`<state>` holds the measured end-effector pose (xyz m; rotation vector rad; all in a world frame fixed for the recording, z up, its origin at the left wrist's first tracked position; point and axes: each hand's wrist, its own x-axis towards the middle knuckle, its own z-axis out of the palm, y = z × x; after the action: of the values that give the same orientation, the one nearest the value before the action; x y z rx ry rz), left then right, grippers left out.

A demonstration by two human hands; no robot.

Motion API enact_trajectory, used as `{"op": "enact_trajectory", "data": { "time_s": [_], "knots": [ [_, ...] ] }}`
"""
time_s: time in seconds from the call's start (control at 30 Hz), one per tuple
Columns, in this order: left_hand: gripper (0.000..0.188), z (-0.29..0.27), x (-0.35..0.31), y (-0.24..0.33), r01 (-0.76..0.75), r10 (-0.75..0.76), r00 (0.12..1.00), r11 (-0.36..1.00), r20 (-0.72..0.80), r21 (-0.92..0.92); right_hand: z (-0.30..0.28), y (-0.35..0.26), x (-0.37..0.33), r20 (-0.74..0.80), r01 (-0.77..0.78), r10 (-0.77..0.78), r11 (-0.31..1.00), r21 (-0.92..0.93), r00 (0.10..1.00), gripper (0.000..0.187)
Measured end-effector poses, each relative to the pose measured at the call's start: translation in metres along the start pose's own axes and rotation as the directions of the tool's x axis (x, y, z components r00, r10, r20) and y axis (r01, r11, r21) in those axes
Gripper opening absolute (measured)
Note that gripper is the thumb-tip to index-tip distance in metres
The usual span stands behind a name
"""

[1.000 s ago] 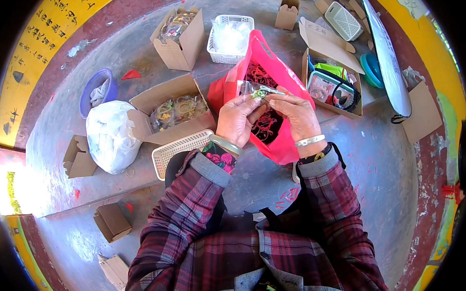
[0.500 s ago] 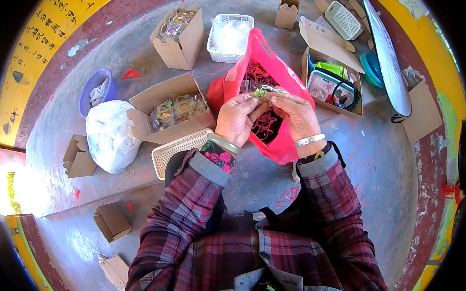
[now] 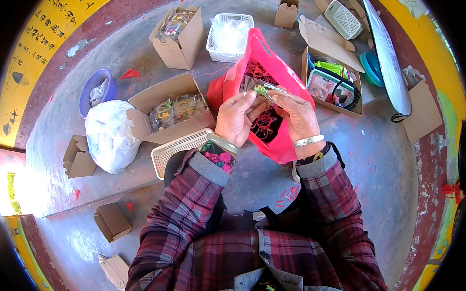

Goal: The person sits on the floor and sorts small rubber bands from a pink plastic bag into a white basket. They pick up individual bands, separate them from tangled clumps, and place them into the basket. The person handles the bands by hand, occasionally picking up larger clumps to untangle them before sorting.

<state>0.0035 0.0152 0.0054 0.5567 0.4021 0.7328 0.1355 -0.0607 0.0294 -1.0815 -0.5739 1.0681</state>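
- Currently, you are holding a small green ornament (image 3: 261, 89) with a thin pale cord (image 3: 277, 87) above the open mouth of a bright red carrier bag (image 3: 289, 150).
- Your left hand (image 3: 235, 115) is pinching at the ornament's near left side, thumb and forefinger almost together; your right hand (image 3: 298, 116) is pinching by the cord, its thumb and forefinger drawn close too.
- Clear thin plastic film (image 3: 248, 83) is showing beside your left fingertips; whether you are gripping film, ornament or both, I cannot tell.
- Ideally, you are steadying with the left and making only small movements with the right, so the cord is not twisting or snagging.
- You are probably doing better by pressing lightly, since film that thin is likely to be creasing or tearing under a hard pull.
- Mind that you are working over tangled red and black strands (image 3: 267, 126); anything slipping there is probably becoming hard to find.
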Motion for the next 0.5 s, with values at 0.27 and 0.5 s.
{"op": "enact_trajectory", "data": {
  "time_s": [0.27, 0.5],
  "knots": [
    [0.022, 0.0000, 0.0001, -0.0030, -0.019, 0.017, 0.999, 0.998, 0.033, 0.065, -0.0029, 0.0014, 0.0002, -0.034, -0.014, 0.011, 0.997, -0.074, 0.999, 0.021],
    [0.022, 0.0068, -0.0021, -0.0032, -0.063, 0.061, 0.998, 0.996, 0.025, 0.056, 0.0036, -0.0048, -0.0037, 0.062, -0.006, 0.013, 0.995, -0.104, 0.998, 0.022]
  ]
}}
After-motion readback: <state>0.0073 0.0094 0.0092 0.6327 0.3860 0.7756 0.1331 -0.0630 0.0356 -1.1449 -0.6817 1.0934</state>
